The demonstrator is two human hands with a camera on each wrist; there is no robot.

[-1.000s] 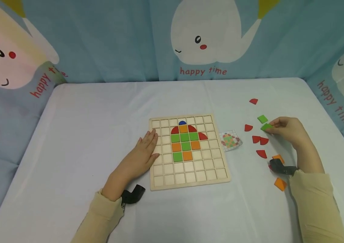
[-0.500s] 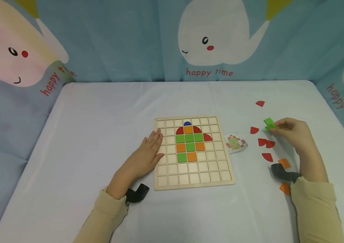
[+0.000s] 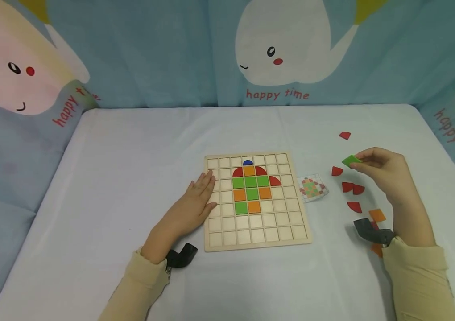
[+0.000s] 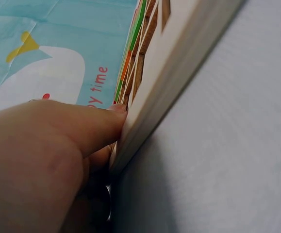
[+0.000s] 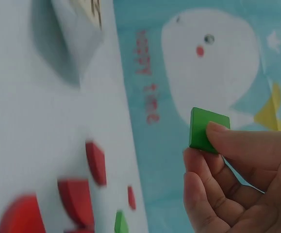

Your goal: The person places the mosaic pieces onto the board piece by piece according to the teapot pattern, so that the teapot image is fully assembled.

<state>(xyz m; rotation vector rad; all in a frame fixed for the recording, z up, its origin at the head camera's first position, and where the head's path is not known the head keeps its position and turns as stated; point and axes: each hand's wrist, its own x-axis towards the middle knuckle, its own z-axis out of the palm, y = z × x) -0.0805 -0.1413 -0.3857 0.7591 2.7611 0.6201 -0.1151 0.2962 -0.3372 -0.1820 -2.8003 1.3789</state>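
Observation:
My right hand [image 3: 384, 171] pinches a square green tile [image 5: 206, 127] between thumb and fingers, raised above the table. Below it in the right wrist view lies another green tile [image 5: 121, 223], which the held one covers in the head view. My left hand [image 3: 189, 205] rests along the left edge of a wooden grid board [image 3: 257, 234], its fingers straight and the thumb at the rim. Set in the board are green tiles [image 3: 251, 181], orange tiles [image 3: 254, 207], red quarter-circle pieces [image 3: 275, 181] and a blue half-circle piece [image 3: 248, 162].
A small pattern card [image 3: 312, 187] leans beside the board's right edge. Loose red quarter-circle pieces [image 3: 353, 207] and orange tiles [image 3: 378, 216] lie on the white tabletop at right, partly behind the black wrist camera [image 3: 370, 232]. A blue whale-print curtain [image 3: 171, 53] surrounds the table's back.
My right hand has lifted its green tile off the table and moved it slightly away from me and left. The left hand has stayed on the board. The head view has shifted a little.

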